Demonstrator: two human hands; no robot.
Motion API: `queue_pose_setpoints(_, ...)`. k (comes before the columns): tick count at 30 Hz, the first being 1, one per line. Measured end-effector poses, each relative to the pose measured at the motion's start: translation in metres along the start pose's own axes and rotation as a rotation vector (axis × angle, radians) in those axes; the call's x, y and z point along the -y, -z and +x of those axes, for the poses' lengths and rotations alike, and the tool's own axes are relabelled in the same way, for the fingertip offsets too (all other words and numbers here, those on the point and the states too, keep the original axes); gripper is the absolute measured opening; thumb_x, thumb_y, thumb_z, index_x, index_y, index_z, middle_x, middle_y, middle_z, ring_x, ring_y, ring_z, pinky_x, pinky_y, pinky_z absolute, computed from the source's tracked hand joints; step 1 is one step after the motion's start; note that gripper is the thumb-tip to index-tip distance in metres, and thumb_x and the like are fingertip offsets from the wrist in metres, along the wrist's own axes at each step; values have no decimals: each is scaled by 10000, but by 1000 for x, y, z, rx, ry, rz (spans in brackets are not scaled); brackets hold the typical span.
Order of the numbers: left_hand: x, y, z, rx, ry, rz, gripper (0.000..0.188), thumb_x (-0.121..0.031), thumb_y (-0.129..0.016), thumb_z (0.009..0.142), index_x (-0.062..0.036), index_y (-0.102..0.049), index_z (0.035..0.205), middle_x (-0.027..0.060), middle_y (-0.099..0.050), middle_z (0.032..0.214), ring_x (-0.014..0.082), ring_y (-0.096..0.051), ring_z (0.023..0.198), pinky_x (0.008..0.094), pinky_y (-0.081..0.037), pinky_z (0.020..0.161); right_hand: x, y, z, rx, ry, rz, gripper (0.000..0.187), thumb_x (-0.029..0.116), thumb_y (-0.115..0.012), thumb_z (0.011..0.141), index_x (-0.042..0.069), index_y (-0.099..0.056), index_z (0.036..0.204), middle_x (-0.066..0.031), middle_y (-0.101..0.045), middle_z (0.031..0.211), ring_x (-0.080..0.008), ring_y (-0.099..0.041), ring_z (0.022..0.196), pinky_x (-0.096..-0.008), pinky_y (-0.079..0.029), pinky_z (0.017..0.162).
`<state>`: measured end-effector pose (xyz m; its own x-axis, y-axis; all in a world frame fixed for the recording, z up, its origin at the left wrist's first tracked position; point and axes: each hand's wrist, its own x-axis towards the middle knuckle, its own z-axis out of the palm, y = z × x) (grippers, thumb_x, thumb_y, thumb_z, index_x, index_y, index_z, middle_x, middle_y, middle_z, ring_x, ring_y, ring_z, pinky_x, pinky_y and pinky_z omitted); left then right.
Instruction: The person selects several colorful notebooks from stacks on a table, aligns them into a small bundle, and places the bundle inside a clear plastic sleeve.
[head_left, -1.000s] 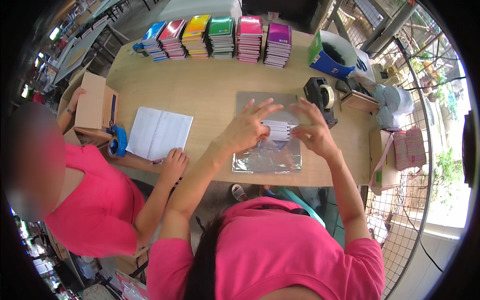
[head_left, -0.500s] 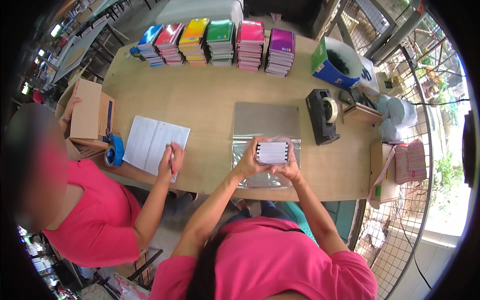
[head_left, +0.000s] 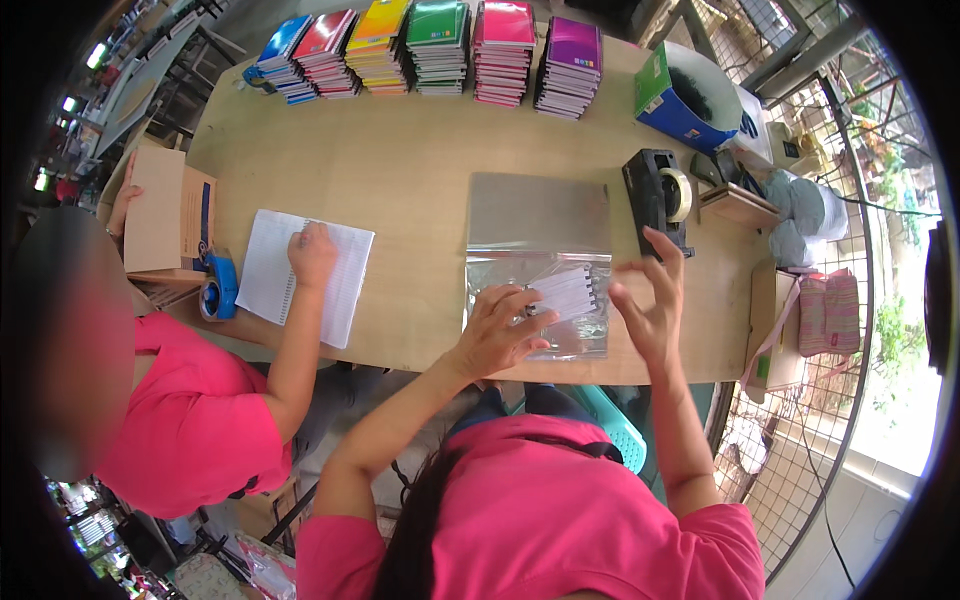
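Observation:
A small pack of white spiral-bound notebooks (head_left: pixel 566 292) in clear plastic lies tilted on the table in front of me. Beneath it are flat clear plastic sheets or bags (head_left: pixel 538 215). My left hand (head_left: pixel 503 328) is at the pack's left end, fingers bent but apart, partly covering it; whether they touch it I cannot tell. Right of the pack, my right hand (head_left: pixel 652 305) is raised with its thumb and fingers spread, holding nothing. Beyond it stands a black tape dispenser (head_left: pixel 655 200) with a roll of clear tape.
Stacks of coloured notebooks (head_left: pixel 437 55) line the far edge. A blue-green box (head_left: pixel 690 110) stands far right. At left, a co-worker's hand (head_left: pixel 313 255) is over an open spiral notebook (head_left: pixel 340 285), near a blue tape dispenser (head_left: pixel 220 285) and a cardboard box (head_left: pixel 155 210).
Both my hands held the pack upright together; now it lies tilted on the plastic. My right hand has moved off to the right and opened. The co-worker's hand has moved up the page.

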<state>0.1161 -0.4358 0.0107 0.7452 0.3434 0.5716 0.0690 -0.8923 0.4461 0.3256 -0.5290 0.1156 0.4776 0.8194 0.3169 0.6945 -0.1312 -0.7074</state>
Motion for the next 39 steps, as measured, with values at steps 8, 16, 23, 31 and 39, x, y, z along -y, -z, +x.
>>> queue_pose_setpoints(8, -14, 23, 19, 306, 103, 25, 814, -333, -838, 673, -222, -513, 1411, 34, -499, 1401, 240, -479, 1272, 430, -366, 1030, 5, 51, 58, 312, 421, -161, 282, 130, -830, 663, 96, -709, 915, -36, -644, 1166, -271, -633, 970, -378, -497, 752)
queue_pose_setpoints(16, 8, 33, 35, 466, -58, -8, 886, -344, -855, 646, -277, -474, 1443, 43, -372, 1556, 259, -407, 1370, 454, -315, 1101, -32, 19, 88, 1058, 935, -447, 87, 106, -630, 827, 87, -648, 910, -25, -623, 995, -228, -672, 831, -381, -537, 619)
queue_pose_setpoints(23, 7, 42, 58, 643, -79, 40, 1005, -349, -890, 595, -417, -415, 1479, 61, -331, 1558, 285, -333, 1425, 495, -282, 1144, -36, -7, 93, 1032, 872, -74, 72, 79, -703, 759, 78, -632, 772, -73, -618, 1091, -270, -665, 761, -399, -544, 625)
queue_pose_setpoints(31, 9, 28, 48, 702, -67, -44, 939, -349, -891, 581, -439, -484, 1422, 103, -353, 1505, 348, -314, 1417, 549, -264, 1155, -10, -30, 80, 912, 920, -12, 125, 77, -762, 677, 129, -714, 780, -48, -571, 1199, -286, -568, 1106, -465, -491, 865)
queue_pose_setpoints(39, -14, 7, 36, 133, 72, -62, 445, -323, -789, 762, -264, -702, 1194, 191, -357, 1471, 410, -310, 1397, 544, -285, 1138, -75, -48, 28, 655, 339, 401, 708, 100, -831, 658, 167, -573, 1314, -189, -273, 1573, -378, -435, 1356, -440, -505, 966)
